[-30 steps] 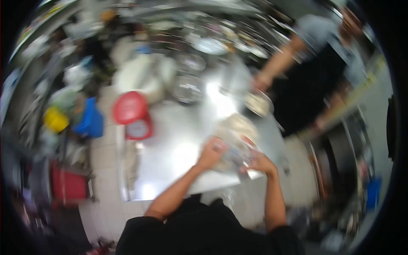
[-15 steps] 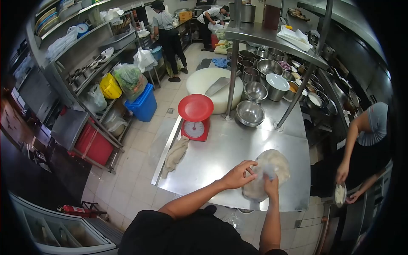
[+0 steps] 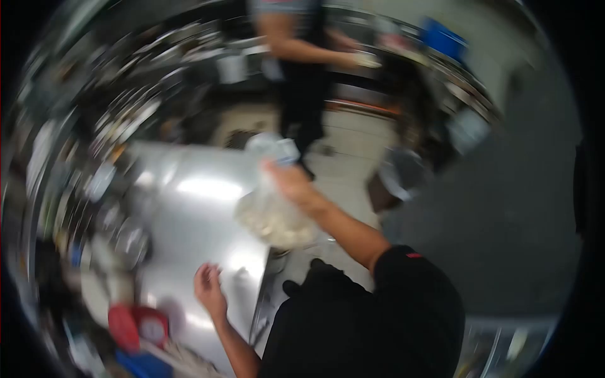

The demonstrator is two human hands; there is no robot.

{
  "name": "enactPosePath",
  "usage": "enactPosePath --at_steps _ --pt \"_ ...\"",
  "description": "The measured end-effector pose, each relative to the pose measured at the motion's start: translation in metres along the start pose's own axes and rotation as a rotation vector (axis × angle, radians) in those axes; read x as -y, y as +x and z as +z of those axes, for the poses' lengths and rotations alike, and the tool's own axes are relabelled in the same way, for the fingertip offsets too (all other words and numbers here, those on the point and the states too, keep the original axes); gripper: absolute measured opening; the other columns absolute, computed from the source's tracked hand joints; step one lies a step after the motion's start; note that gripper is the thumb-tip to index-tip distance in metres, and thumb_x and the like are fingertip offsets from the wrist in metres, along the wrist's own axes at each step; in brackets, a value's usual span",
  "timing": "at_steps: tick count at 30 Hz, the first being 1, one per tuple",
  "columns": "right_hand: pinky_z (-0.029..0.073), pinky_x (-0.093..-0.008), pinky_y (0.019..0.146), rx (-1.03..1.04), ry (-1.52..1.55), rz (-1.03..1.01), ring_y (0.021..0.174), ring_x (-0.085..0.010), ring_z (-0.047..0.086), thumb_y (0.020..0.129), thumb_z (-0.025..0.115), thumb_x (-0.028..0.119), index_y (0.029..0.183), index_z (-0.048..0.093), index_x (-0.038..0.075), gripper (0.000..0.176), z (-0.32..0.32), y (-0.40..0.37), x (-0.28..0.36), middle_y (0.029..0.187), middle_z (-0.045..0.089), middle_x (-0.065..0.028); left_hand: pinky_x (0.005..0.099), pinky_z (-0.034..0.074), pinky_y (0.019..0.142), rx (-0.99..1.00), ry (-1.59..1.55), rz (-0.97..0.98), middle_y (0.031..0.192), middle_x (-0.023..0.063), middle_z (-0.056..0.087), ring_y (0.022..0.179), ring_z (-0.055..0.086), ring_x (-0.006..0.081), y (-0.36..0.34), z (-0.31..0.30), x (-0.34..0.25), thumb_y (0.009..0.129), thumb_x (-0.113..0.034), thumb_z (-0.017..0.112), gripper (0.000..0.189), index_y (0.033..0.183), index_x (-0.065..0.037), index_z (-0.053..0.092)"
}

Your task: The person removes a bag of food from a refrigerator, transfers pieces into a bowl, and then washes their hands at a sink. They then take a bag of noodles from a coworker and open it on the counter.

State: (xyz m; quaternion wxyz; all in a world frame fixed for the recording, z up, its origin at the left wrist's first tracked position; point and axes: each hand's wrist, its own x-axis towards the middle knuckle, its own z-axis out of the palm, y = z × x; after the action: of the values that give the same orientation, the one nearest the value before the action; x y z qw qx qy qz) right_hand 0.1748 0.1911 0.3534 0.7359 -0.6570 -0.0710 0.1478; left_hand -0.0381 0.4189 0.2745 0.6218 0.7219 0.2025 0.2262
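In the head view, blurred all over, the right hand has its grip clenched around the twisted neck of a clear plastic bag. The bag hangs below the hand with a pale, lumpy filling in its bottom. It hangs over the near edge of the steel desk, and the blur hides whether its bottom touches the metal. The left hand is well apart from the bag, over the desk, its grip released, fingers loosely curled and holding nothing. A red scale stands on the desk beyond the left hand, and metal bowls sit near it. Another person in dark clothes stands on the tiled floor beyond the bag.
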Motion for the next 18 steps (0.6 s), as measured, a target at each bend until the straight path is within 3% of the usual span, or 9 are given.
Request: enactPosePath --at_steps 2,3,5,6,8,12,14,15,18 --pt "0.042 -0.0283 0.072 -0.132 0.082 0.028 0.079 -0.0096 0.048 0.091 0.050 0.033 0.108 0.058 0.003 0.035 -0.035 -0.020 -0.001 0.089 0.056 0.0005 0.0247 0.046 0.071 0.114 0.018 -0.015 0.094 0.0097 0.060 0.082 0.058 0.0148 -0.004 0.025 -0.022 0.087 -0.010 0.055 0.026 0.110 0.002 0.052" --pt "0.042 -0.0279 0.075 -0.135 0.142 -0.089 0.084 -0.0098 0.048 0.091 0.050 0.032 0.112 0.055 0.002 0.037 -0.048 -0.029 -0.009 0.095 0.055 -0.0014 0.0198 0.041 0.060 0.145 0.040 0.021 0.090 0.0056 0.061 0.077 0.057 0.0103 -0.012 0.039 -0.034 0.086 -0.018 0.058 0.026 0.106 -0.001 0.055" --pt "0.041 -0.0275 0.079 -0.127 0.191 -0.221 0.089 -0.0101 0.048 0.091 0.050 0.032 0.115 0.051 0.001 0.040 -0.088 -0.015 -0.030 0.101 0.054 -0.0033 0.0199 0.041 0.060 0.248 -0.019 0.065 0.088 0.0048 0.061 0.077 0.057 0.0100 -0.001 0.078 -0.026 0.087 -0.017 0.057 0.024 0.104 -0.001 0.055" --pt "0.041 -0.0275 0.081 -0.189 0.223 -0.207 0.093 -0.0104 0.048 0.091 0.050 0.032 0.118 0.049 0.001 0.041 -0.099 -0.019 -0.038 0.105 0.053 -0.0043 0.0218 0.043 0.067 0.317 -0.012 0.037 0.089 0.0062 0.061 0.079 0.057 0.0112 0.004 0.081 -0.027 0.087 -0.012 0.056 0.022 0.105 0.000 0.054" --pt "0.041 -0.0278 0.083 -0.302 0.298 -0.137 0.095 -0.0114 0.048 0.091 0.049 0.030 0.120 0.047 0.000 0.042 -0.141 -0.023 -0.057 0.108 0.052 -0.0054 0.0236 0.045 0.073 0.434 0.014 0.023 0.090 0.0078 0.061 0.080 0.057 0.0125 0.011 0.114 -0.029 0.086 -0.007 0.055 0.021 0.105 0.001 0.053" --pt "0.042 -0.0288 0.080 -0.450 0.343 0.099 0.092 -0.0137 0.051 0.090 0.050 0.029 0.117 0.048 -0.002 0.041 -0.234 -0.013 -0.107 0.104 0.054 -0.0064 0.0240 0.045 0.074 0.608 0.017 0.001 0.091 0.0081 0.061 0.081 0.058 0.0123 0.033 0.196 -0.027 0.086 -0.012 0.057 0.025 0.108 0.002 0.054" --pt "0.044 -0.0307 0.078 -0.677 0.452 0.134 0.089 -0.0156 0.052 0.089 0.052 0.029 0.114 0.049 -0.003 0.041 -0.265 -0.015 -0.099 0.101 0.055 -0.0081 0.0244 0.046 0.076 0.682 0.031 -0.002 0.094 0.0090 0.061 0.084 0.057 0.0128 0.042 0.244 -0.030 0.086 -0.012 0.058 0.026 0.107 0.002 0.054" --pt "0.044 -0.0307 0.078 -0.695 0.468 0.123 0.089 -0.0156 0.052 0.089 0.052 0.029 0.114 0.049 -0.003 0.041 -0.283 -0.011 -0.101 0.101 0.055 -0.0081 0.0245 0.046 0.076 0.721 0.058 -0.008 0.094 0.0093 0.061 0.085 0.057 0.0130 0.049 0.266 -0.029 0.086 -0.012 0.058 0.027 0.107 0.003 0.054" --pt "0.045 -0.0382 0.080 -0.854 0.611 0.252 0.091 -0.0195 0.053 0.088 0.052 0.028 0.113 0.049 -0.004 0.041 -0.334 0.005 -0.133 0.102 0.055 -0.0110 0.0239 0.046 0.077 0.898 0.170 0.007 0.095 0.0082 0.060 0.086 0.056 0.0124 0.066 0.325 -0.030 0.086 -0.011 0.059 0.029 0.110 0.002 0.052"
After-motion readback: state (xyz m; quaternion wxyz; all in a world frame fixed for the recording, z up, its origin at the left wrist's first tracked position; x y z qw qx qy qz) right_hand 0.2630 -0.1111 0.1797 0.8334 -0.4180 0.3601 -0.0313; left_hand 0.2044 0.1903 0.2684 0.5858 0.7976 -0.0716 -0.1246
